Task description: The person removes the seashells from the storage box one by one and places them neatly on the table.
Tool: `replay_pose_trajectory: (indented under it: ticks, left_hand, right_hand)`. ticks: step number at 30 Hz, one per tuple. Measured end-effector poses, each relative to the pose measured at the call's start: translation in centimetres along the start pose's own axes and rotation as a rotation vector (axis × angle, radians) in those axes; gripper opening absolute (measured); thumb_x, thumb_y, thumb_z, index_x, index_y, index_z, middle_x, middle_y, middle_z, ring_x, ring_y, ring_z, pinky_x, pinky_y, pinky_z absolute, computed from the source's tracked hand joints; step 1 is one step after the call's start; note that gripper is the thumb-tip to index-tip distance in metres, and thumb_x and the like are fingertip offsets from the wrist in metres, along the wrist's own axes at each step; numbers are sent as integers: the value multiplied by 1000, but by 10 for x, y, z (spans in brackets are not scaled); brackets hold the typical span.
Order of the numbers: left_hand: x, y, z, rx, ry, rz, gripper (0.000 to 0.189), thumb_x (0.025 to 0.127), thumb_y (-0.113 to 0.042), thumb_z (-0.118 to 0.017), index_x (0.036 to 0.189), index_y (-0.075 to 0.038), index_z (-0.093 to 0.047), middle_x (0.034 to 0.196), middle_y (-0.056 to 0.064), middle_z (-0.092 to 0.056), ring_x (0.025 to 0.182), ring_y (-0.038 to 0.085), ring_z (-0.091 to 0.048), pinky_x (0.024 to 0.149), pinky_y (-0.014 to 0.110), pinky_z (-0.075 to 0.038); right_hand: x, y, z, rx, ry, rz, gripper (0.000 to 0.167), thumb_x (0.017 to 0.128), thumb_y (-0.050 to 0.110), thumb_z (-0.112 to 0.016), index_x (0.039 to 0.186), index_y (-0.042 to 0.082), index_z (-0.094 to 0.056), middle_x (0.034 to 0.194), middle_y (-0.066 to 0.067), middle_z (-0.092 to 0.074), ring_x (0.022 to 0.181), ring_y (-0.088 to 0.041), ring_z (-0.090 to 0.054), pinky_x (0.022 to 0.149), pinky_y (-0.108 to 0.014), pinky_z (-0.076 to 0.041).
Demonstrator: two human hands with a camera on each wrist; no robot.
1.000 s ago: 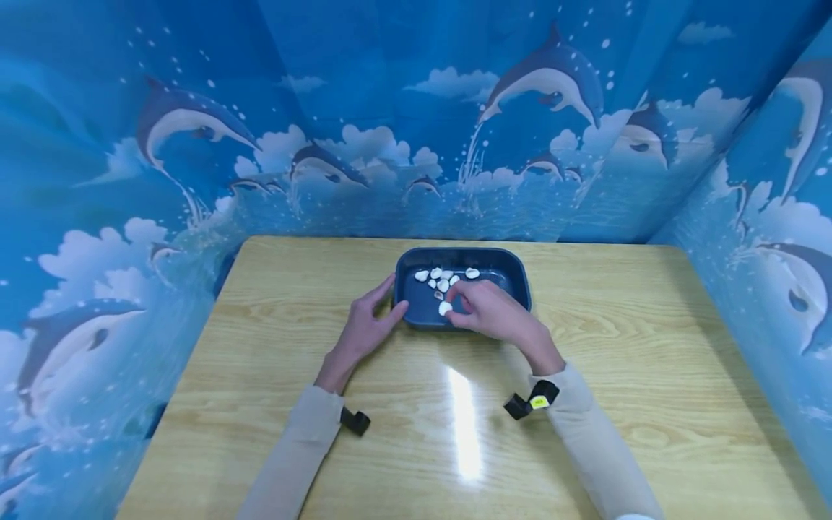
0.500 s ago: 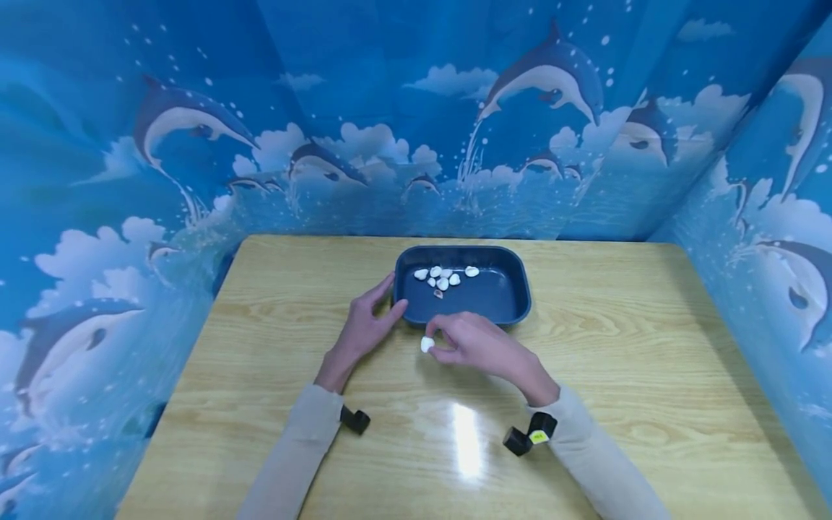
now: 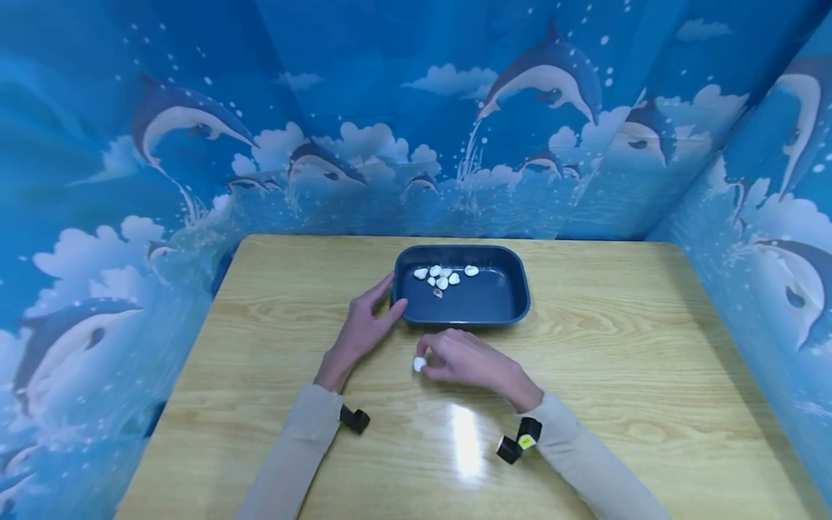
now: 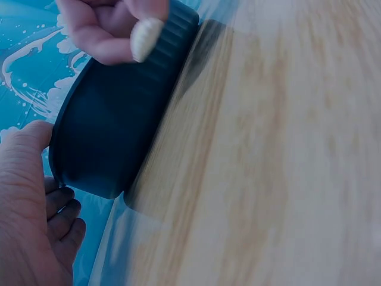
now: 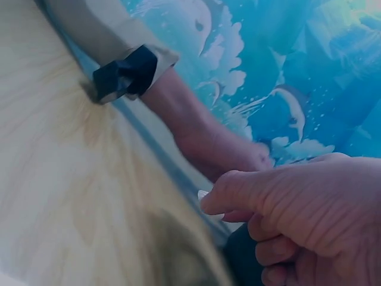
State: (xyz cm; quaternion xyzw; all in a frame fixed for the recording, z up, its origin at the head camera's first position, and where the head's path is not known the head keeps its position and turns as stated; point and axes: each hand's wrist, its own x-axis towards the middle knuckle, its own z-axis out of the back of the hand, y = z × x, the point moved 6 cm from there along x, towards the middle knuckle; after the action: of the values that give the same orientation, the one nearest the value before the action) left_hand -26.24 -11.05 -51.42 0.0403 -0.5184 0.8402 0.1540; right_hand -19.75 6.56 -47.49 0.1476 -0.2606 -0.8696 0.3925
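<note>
While my spread left hand is touching the tray, my right hand is pinching a white shell, probably best gripped lightly.

dolphin-print blue backdrop, light wooden table

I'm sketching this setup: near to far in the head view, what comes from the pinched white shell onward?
Small white ridged shell pinched in the right hand, near rim of the dark blue rounded-rectangular tray, small brownish shell, cluster of white shells, tray's far rim, blue dolphin-print cloth backdrop.
</note>
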Motion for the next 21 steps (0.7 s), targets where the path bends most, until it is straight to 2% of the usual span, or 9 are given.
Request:
replay_pose_trajectory:
  ticks: [4, 10, 21]
  left_hand:
    - [0, -1, 0, 1, 3, 2, 69, 103, -48, -64, 160, -17, -41, 163, 2, -43, 150, 18, -40, 123, 42, -37]
    - [0, -2, 0, -10, 3, -8, 69, 103, -47, -65, 160, -16, -41, 163, 2, -43, 150, 21, -41, 124, 44, -37]
    - [0, -1, 0, -21, 3, 6, 68, 103, -47, -65, 160, -20, -41, 163, 0, -43, 150, 19, -40, 124, 42, -36]
  right_hand:
    - [3, -6, -7, -19, -6, 14, 15, 97, 19, -75, 108, 10, -75, 66, 13, -54, 54, 3, -42, 48, -17, -34]
    - [5, -17, -14, -28, 22, -23, 15, 97, 19, -74, 110, 11, -75, 67, 13, -54, 55, 2, -44, 49, -17, -35]
    - [4, -22, -14, -19, 55, -62, 19, 98, 20, -72, 114, 10, -74, 64, 13, -53, 54, 1, -46, 50, -18, -34]
